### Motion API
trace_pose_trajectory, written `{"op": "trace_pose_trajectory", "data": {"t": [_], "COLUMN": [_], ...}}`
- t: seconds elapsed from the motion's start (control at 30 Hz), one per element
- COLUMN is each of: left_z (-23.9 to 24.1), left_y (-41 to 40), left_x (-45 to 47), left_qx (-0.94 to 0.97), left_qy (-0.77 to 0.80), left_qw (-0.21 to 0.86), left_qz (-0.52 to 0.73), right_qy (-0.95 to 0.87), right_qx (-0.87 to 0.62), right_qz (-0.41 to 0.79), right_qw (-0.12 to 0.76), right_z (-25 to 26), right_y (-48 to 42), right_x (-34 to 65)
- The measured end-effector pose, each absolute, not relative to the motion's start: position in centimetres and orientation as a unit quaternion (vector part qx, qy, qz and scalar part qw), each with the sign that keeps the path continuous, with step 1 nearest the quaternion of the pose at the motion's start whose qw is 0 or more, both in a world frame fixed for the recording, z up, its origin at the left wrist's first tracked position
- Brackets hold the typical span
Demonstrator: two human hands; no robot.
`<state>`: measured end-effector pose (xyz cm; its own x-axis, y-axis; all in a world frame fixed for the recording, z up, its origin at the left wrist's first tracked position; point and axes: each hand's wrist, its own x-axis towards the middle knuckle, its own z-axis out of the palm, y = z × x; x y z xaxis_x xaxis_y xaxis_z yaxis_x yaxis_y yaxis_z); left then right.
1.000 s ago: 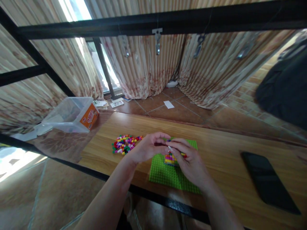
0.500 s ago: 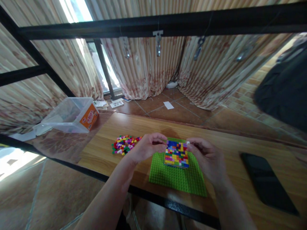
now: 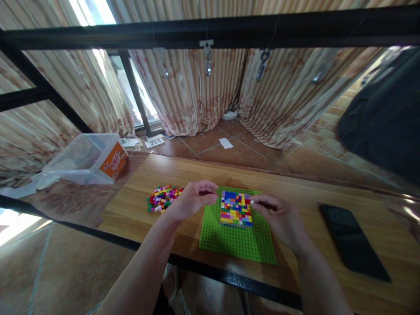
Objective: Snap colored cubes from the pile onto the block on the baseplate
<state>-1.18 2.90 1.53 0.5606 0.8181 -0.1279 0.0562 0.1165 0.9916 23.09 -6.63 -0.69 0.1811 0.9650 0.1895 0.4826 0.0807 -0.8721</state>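
A square block of many-coloured toy bricks [image 3: 235, 210] sits on a green studded baseplate [image 3: 229, 247]. At its right edge my right hand [image 3: 278, 214] pinches a small white brick [image 3: 252, 202] between thumb and fingertips, close to the top surface. Whether the white brick touches the block I cannot tell. My left hand [image 3: 193, 199] hovers by the block's left side, thumb and fingers apart with nothing visible between them. Behind that hand, a heap of loose coloured bricks [image 3: 160, 199] lies on the wooden table, partly covered by it.
A black phone [image 3: 354, 240] lies on the table [image 3: 302, 197] to the right. Off its left end stands a clear plastic box [image 3: 88, 162] with an orange label. A black bar [image 3: 229, 33] with hanging clips crosses above. Part of a person in dark clothing [image 3: 387, 113] shows at right.
The white brick in my right hand has come down slightly towards the block's right edge. My left hand has drawn a little away from the block. The whole view has shifted slightly.
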Motion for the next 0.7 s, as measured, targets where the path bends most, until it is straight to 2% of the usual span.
{"op": "trace_pose_trajectory", "data": {"t": [0.43,0.7], "left_z": [1.7,1.7], "left_y": [3.1,3.1], "left_x": [-1.4,-1.5], "left_qx": [0.597,0.615], "left_qy": [0.368,0.369], "left_qw": [0.649,0.634], "left_qz": [0.296,0.290], "right_qy": [-0.610,-0.571], "right_qx": [-0.619,-0.632], "right_qz": [0.256,0.282], "right_qw": [0.423,0.442], "right_z": [-2.0,-1.6], "right_y": [-6.4,-6.4], "right_x": [22.6,22.2]}}
